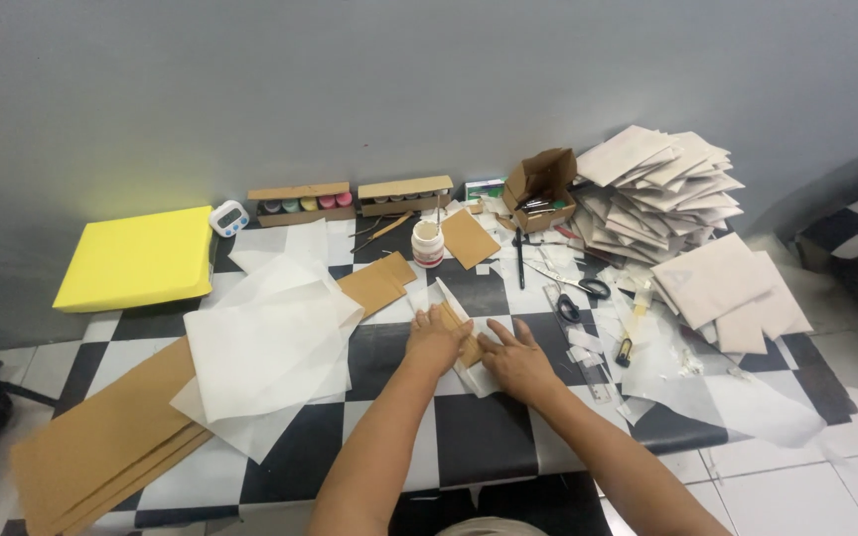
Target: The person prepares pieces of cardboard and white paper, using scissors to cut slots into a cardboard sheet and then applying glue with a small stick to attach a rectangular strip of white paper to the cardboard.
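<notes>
Both my hands press flat on a small folded piece of brown and white paper (470, 349) lying on the black-and-white checkered floor (479, 437). My left hand (436, 340) covers its left part, fingers together and pointing away from me. My right hand (515, 360) lies on its right part, fingers spread. A white flap of the piece (450, 296) sticks out beyond my left fingertips. Neither hand grips anything; both lie palm down.
White tissue sheets (265, 347) and long brown paper sheets (101, 442) lie at left, a yellow block (138, 257) behind them. A glue jar (428, 243), scissors (573, 285), a cutter (631, 337), a pile of envelopes (652, 189) and small cardboard boxes (540, 189) stand ahead and right.
</notes>
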